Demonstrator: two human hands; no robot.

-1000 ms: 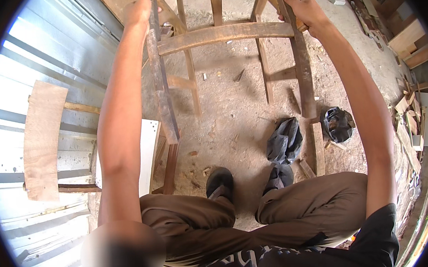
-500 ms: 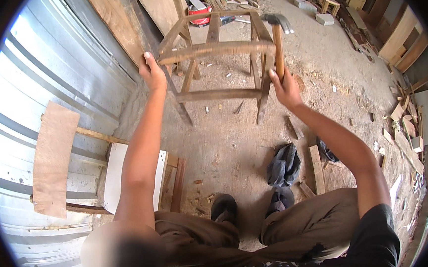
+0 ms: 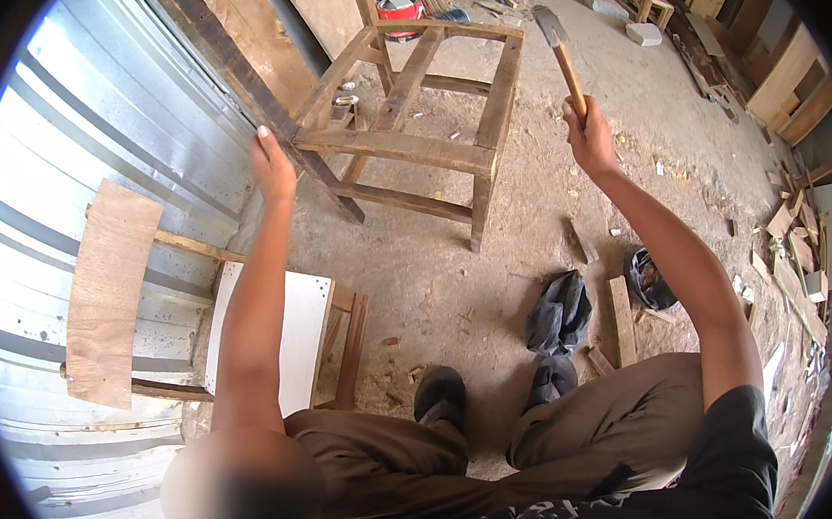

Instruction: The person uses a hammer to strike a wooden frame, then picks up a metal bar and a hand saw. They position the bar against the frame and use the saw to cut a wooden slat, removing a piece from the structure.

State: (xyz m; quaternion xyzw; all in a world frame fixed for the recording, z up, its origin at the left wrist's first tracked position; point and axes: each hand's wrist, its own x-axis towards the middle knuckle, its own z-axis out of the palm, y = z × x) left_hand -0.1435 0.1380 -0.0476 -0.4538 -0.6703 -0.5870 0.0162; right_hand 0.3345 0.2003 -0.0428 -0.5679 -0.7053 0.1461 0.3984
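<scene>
A bare wooden chair frame [image 3: 398,145] stands in front of me, turned at an angle, its seat open between the rails. My left hand [image 3: 275,168] grips its near left upright, thumb up; the other fingers are mostly hidden. To the right of the frame, my right hand [image 3: 593,139] is closed round the wooden handle of a claw hammer [image 3: 569,77]. The hammer's metal head points up and away from me, apart from the frame.
At my left, a chair with a white seat [image 3: 290,326] and curved plywood backrest [image 3: 115,295] stands by a corrugated metal wall [image 3: 24,239]. Black plastic bags [image 3: 557,312] and a wood strip [image 3: 622,322] lie near my feet. A red bucket [image 3: 401,15] stands beyond; wood scraps [image 3: 789,243] lie right.
The chair frame has turned and shifted, with its left side swung nearer the wall. My left hand has moved left with it. My right hand has carried the hammer rightward, away from the frame.
</scene>
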